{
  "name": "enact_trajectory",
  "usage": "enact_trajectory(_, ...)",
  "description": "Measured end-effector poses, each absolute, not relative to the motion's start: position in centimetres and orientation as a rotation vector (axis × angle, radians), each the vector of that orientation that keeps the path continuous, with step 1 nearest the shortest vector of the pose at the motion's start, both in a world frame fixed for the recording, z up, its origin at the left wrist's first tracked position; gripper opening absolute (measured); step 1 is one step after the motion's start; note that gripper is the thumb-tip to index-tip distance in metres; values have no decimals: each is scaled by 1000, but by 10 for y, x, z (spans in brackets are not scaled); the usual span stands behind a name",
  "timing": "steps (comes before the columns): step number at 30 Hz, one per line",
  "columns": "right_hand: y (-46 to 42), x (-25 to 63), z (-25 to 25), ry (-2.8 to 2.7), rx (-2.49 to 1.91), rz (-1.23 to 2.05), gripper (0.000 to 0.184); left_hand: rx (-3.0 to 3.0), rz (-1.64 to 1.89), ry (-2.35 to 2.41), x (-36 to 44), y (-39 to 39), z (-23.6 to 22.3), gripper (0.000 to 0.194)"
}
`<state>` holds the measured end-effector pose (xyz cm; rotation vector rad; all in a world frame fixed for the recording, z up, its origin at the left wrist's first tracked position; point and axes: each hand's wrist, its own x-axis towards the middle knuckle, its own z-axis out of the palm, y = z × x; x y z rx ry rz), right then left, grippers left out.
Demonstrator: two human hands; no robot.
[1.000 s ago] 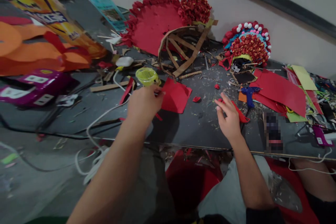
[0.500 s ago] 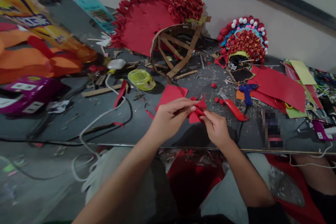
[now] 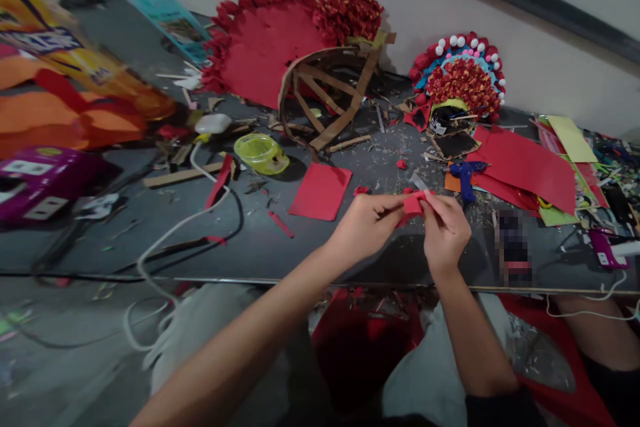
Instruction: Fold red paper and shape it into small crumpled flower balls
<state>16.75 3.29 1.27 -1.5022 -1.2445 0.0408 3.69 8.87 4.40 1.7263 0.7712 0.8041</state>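
Between my two hands is a small folded piece of red sheet (image 3: 413, 205), paper or thin foam. My left hand (image 3: 367, 223) pinches its left side, and my right hand (image 3: 449, 230) grips its right side with thumb and fingers. Both are raised just over the table near its front edge. Behind them the blade of a box cutter (image 3: 419, 181) shows, while its handle is hidden. Small crumpled red bits (image 3: 361, 191) lie beyond my left hand. A red square sheet (image 3: 323, 192) rests flat to the left, with a thin red strip (image 3: 281, 224) beside it.
At the back stand a big red fan-shaped headdress (image 3: 270, 47) with a cardboard frame (image 3: 335, 97) and a smaller beaded one (image 3: 463, 73). A blue glue gun (image 3: 467, 179), red sheets (image 3: 530, 167), a yellow tape dispenser (image 3: 261, 153), a white cable (image 3: 173, 237) and a purple power strip (image 3: 50, 183) surround the workspace.
Both hands have moved right, carrying the red piece over the box cutter's handle. The piece now looks more compact, its loose flaps folded in. The red square and crumpled bits are uncovered.
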Motion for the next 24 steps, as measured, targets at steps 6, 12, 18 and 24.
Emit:
enact_trajectory(6,31,161,12,-1843,-1514,90,42,1340,828,811,31,103,16,25)
enact_trajectory(12,33,159,-4,-1852,-1616,224,44,1558,678,790,11,98,17,32)
enact_trajectory(18,33,165,7,-1725,-1372,-1,32,1163,543,580,15,88,17,29)
enact_trajectory(24,31,158,15,-1646,-1293,-49,26,766,593,585,26,82,6,35)
